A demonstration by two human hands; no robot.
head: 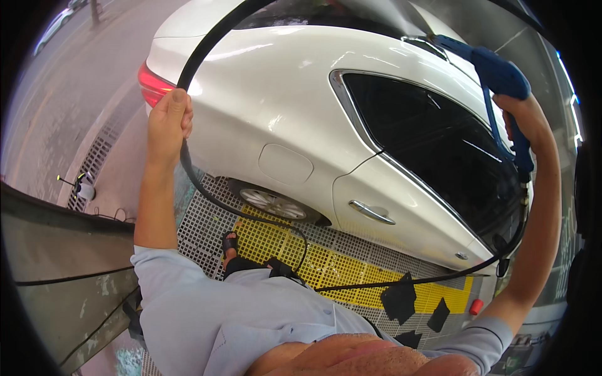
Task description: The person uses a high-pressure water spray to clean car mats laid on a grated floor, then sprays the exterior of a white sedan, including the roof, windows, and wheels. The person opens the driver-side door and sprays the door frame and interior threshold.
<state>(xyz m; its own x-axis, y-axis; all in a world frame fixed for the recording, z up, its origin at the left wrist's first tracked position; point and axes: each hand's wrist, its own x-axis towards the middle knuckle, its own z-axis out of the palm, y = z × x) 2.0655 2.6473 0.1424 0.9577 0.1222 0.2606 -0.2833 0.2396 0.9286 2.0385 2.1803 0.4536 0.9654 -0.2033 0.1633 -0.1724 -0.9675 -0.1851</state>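
Observation:
My right hand [519,115] grips a blue pressure-washer spray gun [499,73], raised over the roof side of a white car [282,98]. A pale spray leaves its nozzle toward the dark rear window [324,16]. At the left, my left hand [170,116] is closed around a thick black hose [207,51], thumb up, near the car's red tail light [153,84]. The hose arcs overhead out of view; another length runs past my waist to the gun's handle. The car's side window [418,136], chrome door handle [371,212] and rear wheel [273,203] face me.
Grey and yellow plastic floor grating [348,277] lies underfoot. Black floor mats [400,298] and a red cylindrical object [476,307] lie at the lower right. A white sprayer bottle [86,191] stands by a drain grate [101,145] at the left. A wall-like panel [70,249] rises beside my left arm.

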